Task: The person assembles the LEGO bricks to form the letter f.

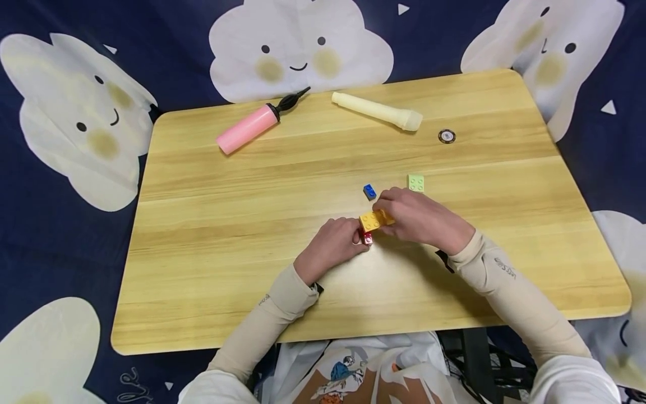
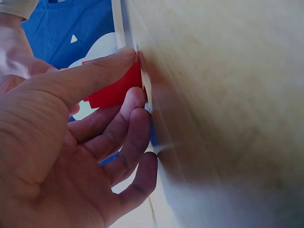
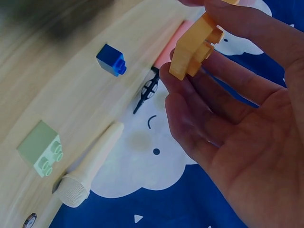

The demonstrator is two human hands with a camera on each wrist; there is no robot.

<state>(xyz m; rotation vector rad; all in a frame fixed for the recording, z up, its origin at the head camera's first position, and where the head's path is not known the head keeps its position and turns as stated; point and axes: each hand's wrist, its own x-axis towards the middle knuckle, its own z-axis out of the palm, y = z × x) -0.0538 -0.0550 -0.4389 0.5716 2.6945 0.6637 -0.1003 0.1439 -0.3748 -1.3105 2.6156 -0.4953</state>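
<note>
My left hand (image 1: 333, 242) grips a small red toy brick (image 1: 368, 239) low at the table top. In the left wrist view the thumb lies across the red brick (image 2: 113, 92), with the fingertips close to the table. Reaching in from the right, my right hand (image 1: 421, 219) pinches a yellow-orange toy brick (image 1: 370, 222) by its right part, studs up. From the head view this brick overlaps the top of the red one. In the right wrist view, thumb and fingertips hold the yellow-orange brick (image 3: 187, 50) at its edges.
Just beyond the hands lies a blue brick (image 1: 370, 192), and a pale green brick (image 1: 416, 183) sits behind the right hand. Toward the back of the wooden table (image 1: 227, 247) are a pink hand pump (image 1: 248, 129), a cream toy microphone (image 1: 375, 111) and a black-and-white round chip (image 1: 447, 136).
</note>
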